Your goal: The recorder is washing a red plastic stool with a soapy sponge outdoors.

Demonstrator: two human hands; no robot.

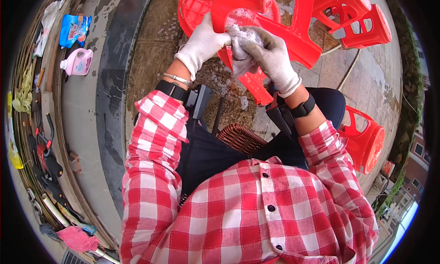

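Both my hands wear pale knitted work gloves. My left hand [205, 44] grips a part of a red plastic stool [292, 30] near its seat, with the thumb pointing towards my other hand. In my right hand [271, 52] is a wet, soapy whitish cloth [241, 45], bunched up and pressed near the stool's edge. White suds lie on the red plastic beside the cloth. The stool is tipped on its side before me, its legs pointing right and towards me. My fingers partly hide where the cloth touches it.
More red plastic stools lie at the upper right, and another red stool [366, 140] at the right. Hose runs over the wet paving. On the left step are a pink jug [77, 62] and a blue packet [75, 30]; tools and a pink cloth [78, 239] lie further left.
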